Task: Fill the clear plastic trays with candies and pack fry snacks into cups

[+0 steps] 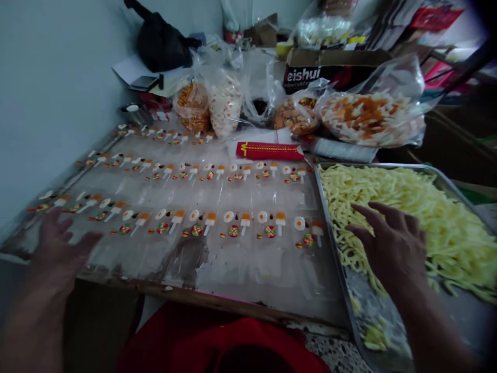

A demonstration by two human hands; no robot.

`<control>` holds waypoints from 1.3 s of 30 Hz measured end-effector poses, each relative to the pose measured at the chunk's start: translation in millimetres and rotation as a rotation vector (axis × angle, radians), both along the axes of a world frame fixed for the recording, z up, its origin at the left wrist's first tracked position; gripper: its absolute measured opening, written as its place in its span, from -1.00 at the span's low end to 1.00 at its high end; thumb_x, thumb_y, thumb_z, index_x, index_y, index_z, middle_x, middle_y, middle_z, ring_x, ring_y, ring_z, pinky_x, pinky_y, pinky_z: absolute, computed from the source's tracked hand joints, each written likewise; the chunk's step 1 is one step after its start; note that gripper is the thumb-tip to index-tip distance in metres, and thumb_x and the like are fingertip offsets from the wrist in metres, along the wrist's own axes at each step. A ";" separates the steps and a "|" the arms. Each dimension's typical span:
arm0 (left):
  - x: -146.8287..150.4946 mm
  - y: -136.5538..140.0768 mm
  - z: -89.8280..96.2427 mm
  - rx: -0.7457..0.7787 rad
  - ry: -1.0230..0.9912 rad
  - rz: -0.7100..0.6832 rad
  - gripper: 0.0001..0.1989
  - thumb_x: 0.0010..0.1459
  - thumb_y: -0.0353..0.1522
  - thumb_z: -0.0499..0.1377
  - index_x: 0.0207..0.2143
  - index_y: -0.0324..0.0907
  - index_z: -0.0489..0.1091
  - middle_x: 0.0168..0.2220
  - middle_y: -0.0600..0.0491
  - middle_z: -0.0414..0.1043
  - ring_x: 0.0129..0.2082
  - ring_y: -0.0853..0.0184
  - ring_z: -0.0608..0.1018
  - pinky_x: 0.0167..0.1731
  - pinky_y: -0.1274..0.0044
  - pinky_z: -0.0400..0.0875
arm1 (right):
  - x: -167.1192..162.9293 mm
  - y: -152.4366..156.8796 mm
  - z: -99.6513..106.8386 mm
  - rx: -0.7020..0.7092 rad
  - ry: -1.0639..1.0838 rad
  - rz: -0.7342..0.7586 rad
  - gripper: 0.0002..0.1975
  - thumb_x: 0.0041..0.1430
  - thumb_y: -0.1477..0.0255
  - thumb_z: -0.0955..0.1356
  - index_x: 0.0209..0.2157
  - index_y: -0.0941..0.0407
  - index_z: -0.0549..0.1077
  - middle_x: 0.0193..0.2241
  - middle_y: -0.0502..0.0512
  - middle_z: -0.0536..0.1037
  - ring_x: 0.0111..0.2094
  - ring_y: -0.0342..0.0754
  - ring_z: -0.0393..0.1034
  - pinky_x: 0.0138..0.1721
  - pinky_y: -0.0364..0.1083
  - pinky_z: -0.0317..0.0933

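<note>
My left hand [60, 241] is at the left end of the front row of clear packets, fingers and thumb apart, with nothing seen in it. Over the near left part of a metal tray [334, 235] is my right hand [392, 246], its fingers stretched out. Pale yellow noodle-like strands [411, 186] are heaped in that tray; whether the fingertips touch them I cannot tell. Rows of flat clear packets [229, 259] cover the table. Small pieces lie on them: a fried-egg shape [229, 216], a pizza-like disc [233, 231], a tiny burger [222, 235] and an ice-lolly shape [246, 223].
Along the back stand clear bags of small pieces, among them an orange-and-white bag [373, 116] and a white bag [225, 103]. A red printed strip [269, 151] lies before them. Behind are a dark carton [330, 67] and a black bag [161, 44]. A wall [50, 77] borders the left side.
</note>
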State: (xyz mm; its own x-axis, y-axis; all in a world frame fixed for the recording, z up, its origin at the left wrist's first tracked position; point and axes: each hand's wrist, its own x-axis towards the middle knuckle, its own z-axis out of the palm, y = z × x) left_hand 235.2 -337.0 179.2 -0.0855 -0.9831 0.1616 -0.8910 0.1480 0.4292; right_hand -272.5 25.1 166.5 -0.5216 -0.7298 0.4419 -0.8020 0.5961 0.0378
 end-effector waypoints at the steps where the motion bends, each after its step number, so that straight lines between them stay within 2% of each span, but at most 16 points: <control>1: -15.5 5.5 3.5 0.031 0.023 -0.008 0.15 -0.02 0.30 0.05 0.42 -0.23 -0.03 0.35 -0.34 0.14 0.29 -0.17 0.33 0.08 0.07 0.43 | 1.4 0.8 -0.6 0.048 -0.011 -0.038 -0.51 0.41 0.03 0.23 0.13 0.02 0.50 0.15 0.23 0.43 0.12 0.31 0.26 -0.01 0.17 0.22; 2: -30.5 11.8 6.9 0.051 0.029 -0.046 0.12 -0.05 0.29 0.11 0.38 -0.22 0.11 0.36 -0.29 0.15 0.32 -0.15 0.29 0.18 0.08 0.33 | 2.8 1.4 -1.8 0.077 -0.029 -0.054 -0.51 0.40 0.03 0.24 0.11 0.02 0.51 0.16 0.23 0.41 0.11 0.31 0.25 -0.03 0.16 0.21; 4: -56.3 25.7 12.0 0.070 0.005 -0.189 -0.07 -0.03 0.24 0.16 0.24 -0.14 0.37 0.34 -0.15 0.22 0.33 -0.06 0.28 0.28 0.13 0.19 | 4.9 1.6 -5.4 0.081 -0.065 -0.028 -0.56 0.40 0.06 0.25 0.05 0.01 0.55 0.14 0.23 0.42 0.08 0.27 0.27 -0.06 0.13 0.20; 7: -80.0 46.7 13.9 0.040 0.055 -0.308 -0.33 0.03 0.14 0.23 0.05 -0.06 0.52 0.20 -0.03 0.43 0.21 0.05 0.44 0.25 0.21 0.24 | 5.2 0.4 -10.6 0.044 -0.092 0.044 -0.64 0.41 0.16 0.25 -0.06 0.02 0.61 0.05 0.19 0.49 0.01 0.21 0.31 -0.09 0.09 0.17; 10: -89.1 63.6 12.5 -0.001 0.100 -0.276 -0.40 0.06 0.05 0.30 0.05 -0.08 0.52 0.12 -0.03 0.51 0.13 0.07 0.51 0.20 0.25 0.31 | 3.2 0.5 -12.3 0.006 -0.097 0.073 -0.66 0.39 0.19 0.27 -0.10 0.04 0.62 -0.01 0.18 0.53 -0.01 0.20 0.31 -0.09 0.10 0.14; 15: -100.4 78.0 15.2 0.094 0.155 -0.283 -0.45 0.12 0.01 0.28 0.08 -0.07 0.52 0.09 -0.04 0.54 0.12 0.09 0.53 0.16 0.29 0.35 | 4.8 5.8 -8.3 0.033 -0.127 0.106 -0.69 0.37 0.20 0.30 -0.11 0.05 0.62 -0.08 0.17 0.57 -0.05 0.21 0.33 -0.09 0.13 0.11; 21: -125.6 94.7 31.8 -0.061 0.104 -0.376 -0.45 0.14 -0.01 0.26 0.08 -0.10 0.51 0.08 -0.06 0.53 0.08 0.12 0.54 0.15 0.31 0.35 | 19.8 12.5 9.2 0.023 -0.149 0.180 -0.63 0.39 0.15 0.27 -0.10 0.06 0.61 -0.05 0.21 0.57 -0.03 0.26 0.34 -0.05 0.15 0.10; 25: -119.9 100.5 31.9 -0.088 0.071 -0.404 -0.45 0.20 -0.01 0.21 0.12 -0.13 0.48 0.12 -0.10 0.50 0.12 0.10 0.52 0.15 0.31 0.36 | 17.1 11.0 7.3 -0.059 -0.097 0.199 -0.57 0.43 0.15 0.20 -0.18 0.04 0.63 -0.11 0.15 0.62 -0.06 0.20 0.38 -0.07 0.10 0.10; 30: -94.1 84.3 5.6 0.043 0.125 -0.467 -0.46 0.21 0.00 0.18 0.11 -0.09 0.48 0.12 -0.07 0.52 0.14 0.09 0.53 0.10 0.32 0.43 | -6.6 4.8 -11.1 -0.167 0.029 0.205 -0.61 0.38 0.20 0.20 -0.29 0.01 0.61 -0.20 0.10 0.64 -0.15 0.17 0.45 -0.11 0.10 0.19; 34: -85.9 55.8 -13.0 0.123 0.167 -0.575 -0.51 0.16 0.00 0.23 0.06 -0.01 0.52 0.07 -0.03 0.56 0.07 0.08 0.58 0.04 0.32 0.50 | -6.8 14.1 -15.8 -0.188 0.161 0.059 -0.71 0.31 0.18 0.22 -0.35 -0.06 0.51 -0.12 0.14 0.63 -0.08 0.29 0.45 -0.10 0.20 0.22; 37: -94.2 29.5 -13.4 0.176 0.233 -0.680 -0.58 0.19 -0.03 0.21 0.02 0.03 0.55 0.02 0.00 0.59 0.01 0.09 0.62 0.00 0.32 0.52 | 6.4 25.7 -26.5 -0.289 0.199 -0.070 -0.79 0.28 0.16 0.26 -0.28 -0.12 0.50 -0.01 0.18 0.58 -0.03 0.36 0.45 -0.09 0.26 0.24; 39: -107.9 9.5 -9.7 0.212 0.274 -0.759 -0.60 0.19 -0.04 0.21 -0.02 0.00 0.56 -0.01 -0.01 0.61 -0.02 0.10 0.63 0.00 0.32 0.52 | 13.5 30.4 -38.3 -0.375 0.174 -0.131 -0.79 0.27 0.16 0.33 -0.13 -0.11 0.51 0.07 0.23 0.53 0.02 0.36 0.45 -0.04 0.26 0.28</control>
